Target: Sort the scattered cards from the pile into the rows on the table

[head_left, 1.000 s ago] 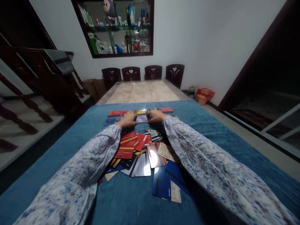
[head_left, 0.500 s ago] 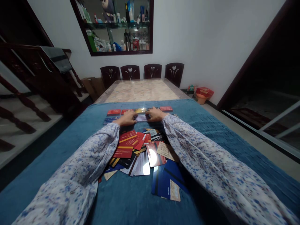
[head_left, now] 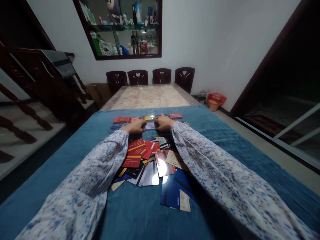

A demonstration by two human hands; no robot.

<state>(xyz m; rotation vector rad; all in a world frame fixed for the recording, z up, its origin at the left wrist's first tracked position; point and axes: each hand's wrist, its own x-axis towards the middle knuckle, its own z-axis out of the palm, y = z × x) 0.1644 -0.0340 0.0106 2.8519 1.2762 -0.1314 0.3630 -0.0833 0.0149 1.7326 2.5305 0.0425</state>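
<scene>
Pale card [head_left: 150, 126] flat in front of gold card [head_left: 149, 118]; mixed cards [head_left: 150, 160] heaped nearer.

Left hand [head_left: 136, 125] on one side, right hand [head_left: 163, 122] on the other, and a pale card [head_left: 150, 125] lay right between them! Just beyond sat a gold card [head_left: 149, 117], red cards [head_left: 120, 119] at both ends of its row. Nearer, a loose pile of cards [head_left: 148, 151] lay on blue cloth [head_left: 132, 206]; four chairs [head_left: 161, 80] stood beyond the table [head_left: 151, 96].
</scene>
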